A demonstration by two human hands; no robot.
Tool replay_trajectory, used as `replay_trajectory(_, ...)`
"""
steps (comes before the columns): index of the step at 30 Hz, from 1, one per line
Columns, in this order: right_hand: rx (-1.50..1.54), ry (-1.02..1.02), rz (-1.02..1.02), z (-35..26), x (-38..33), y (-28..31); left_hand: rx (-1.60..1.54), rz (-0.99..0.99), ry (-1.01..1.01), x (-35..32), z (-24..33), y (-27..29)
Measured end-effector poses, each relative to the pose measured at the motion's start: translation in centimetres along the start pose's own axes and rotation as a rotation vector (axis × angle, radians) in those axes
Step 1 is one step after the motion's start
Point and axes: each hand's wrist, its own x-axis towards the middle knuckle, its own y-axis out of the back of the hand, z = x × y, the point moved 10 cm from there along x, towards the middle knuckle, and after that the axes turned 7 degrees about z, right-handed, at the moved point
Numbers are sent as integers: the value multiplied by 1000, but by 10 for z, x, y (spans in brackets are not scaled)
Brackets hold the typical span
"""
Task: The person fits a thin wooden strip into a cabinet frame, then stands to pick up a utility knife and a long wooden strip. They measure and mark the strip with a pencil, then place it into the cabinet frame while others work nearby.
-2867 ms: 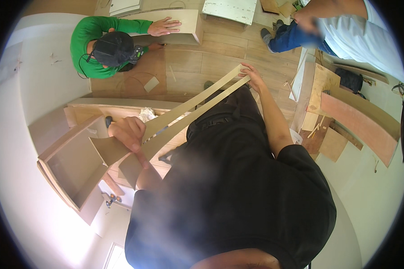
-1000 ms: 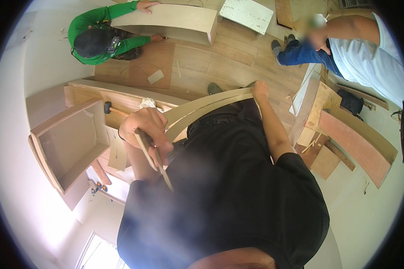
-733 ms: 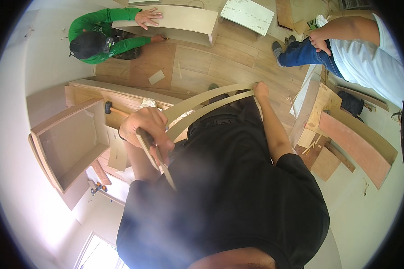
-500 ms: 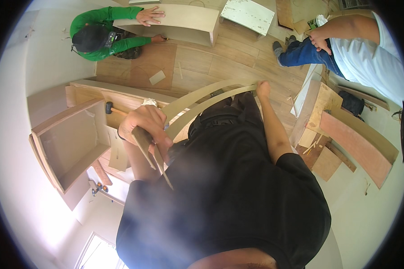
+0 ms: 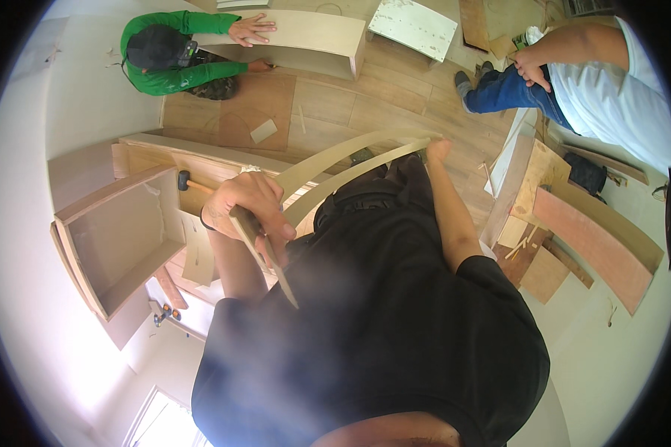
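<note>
Two long, thin, pale wooden strips [image 5: 350,154] bow across in front of my body. My left hand [image 5: 250,205] is closed round them near one end, and short ends poke out below the fingers toward my chest. At the other end my right hand [image 5: 438,151] is closed on the strips, its arm reaching out ahead of my right side. Between my hands the strips lie apart with a narrow gap, and they come together at my right hand. My palms hide exactly how each strip sits in the grip.
At left stand an open wooden box [image 5: 123,242] and a mallet [image 5: 190,181]. A co-worker in green [image 5: 160,56] kneels by a curved panel [image 5: 298,30] far left. Someone in a white shirt [image 5: 611,93] is far right, above a curved board [image 5: 596,246] and wood scraps [image 5: 525,242].
My left hand has shifted slightly right, and the strip ends below it, splayed before, now lie closer together. The green-sleeved co-worker's head has moved a little. My right hand stays nearly in place.
</note>
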Motion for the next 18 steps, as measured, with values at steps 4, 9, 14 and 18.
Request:
replay_trajectory(4,91,-226,-41,33,6,-16,-21,-17,-48,3,4,-1)
replay_trajectory(9,118,-137,-185,17,0,-6,15,85,-193,5,12,-1)
replay_trajectory(14,-15,68,-409,-35,-22,-2,-87,8,-8,9,-7,1)
replay_trajectory(18,-49,197,-520,-66,-36,-4,-105,4,21,6,-11,2)
